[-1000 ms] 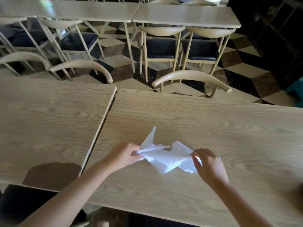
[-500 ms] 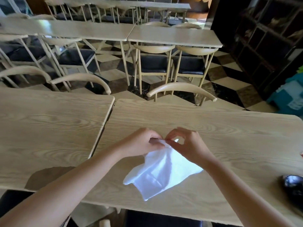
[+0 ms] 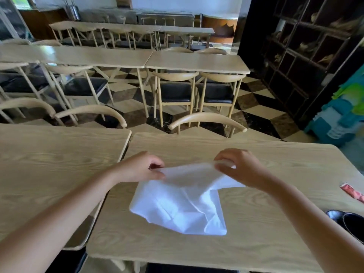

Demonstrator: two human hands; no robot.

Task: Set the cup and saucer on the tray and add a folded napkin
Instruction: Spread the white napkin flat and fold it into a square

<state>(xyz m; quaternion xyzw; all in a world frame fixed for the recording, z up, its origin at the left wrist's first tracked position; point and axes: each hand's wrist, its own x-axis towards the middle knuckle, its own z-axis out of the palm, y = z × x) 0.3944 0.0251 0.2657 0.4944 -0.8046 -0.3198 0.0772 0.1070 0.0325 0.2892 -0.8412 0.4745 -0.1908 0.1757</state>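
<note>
The left hand (image 3: 140, 167) pinched the far left corner of the napkin (image 3: 181, 201) between thumb and fingers, lifting that edge just off the bench (image 3: 275, 243). The napkin itself lay on the bench in front of the person, its near part flat and creased, its far edge raised and stretched between the two hands. The right hand (image 3: 239, 168) pinched the far right corner in the same way.

The step in hand looked to be the fold. To do it well, the person would likely keep the far edge taut and level, bring both corners toward the near edge together, and match corner to corner before pressing a crease (the near right part was already rumpled, so smoothing it first would help).

To the left, a narrow gap separated this bench from the neighbouring one, and the napkin's left corner sat near it. Bare wood lay beyond the hands and to the right. Near the right edge lay a small red packet (image 3: 353, 193), and a dark glossy vessel (image 3: 349, 223) sat at the frame's border, possibly the cup, though too cropped to tell. No tray was in view.
</note>
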